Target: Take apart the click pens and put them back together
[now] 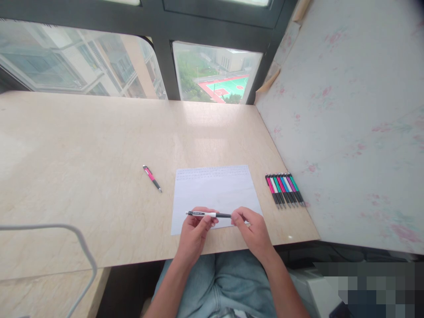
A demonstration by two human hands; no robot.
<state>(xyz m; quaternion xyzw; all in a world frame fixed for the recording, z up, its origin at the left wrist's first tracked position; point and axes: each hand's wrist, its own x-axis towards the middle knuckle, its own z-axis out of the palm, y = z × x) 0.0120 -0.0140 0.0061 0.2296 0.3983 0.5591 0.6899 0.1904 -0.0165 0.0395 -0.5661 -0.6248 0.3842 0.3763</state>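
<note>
Both my hands hold one white and black pen level above the lower part of a sheet of paper. My left hand grips its white barrel between thumb and fingers. At the other end, my right hand pinches the black grip near the tip, so the tip itself is hidden. Rows of small handwriting run across the top of the sheet. A pink and black pen lies alone on the desk, left of the paper.
Several pens in mixed colours lie side by side at the right, near the flowered wall. A grey cable curves over the left front of the desk. Windows stand behind the desk.
</note>
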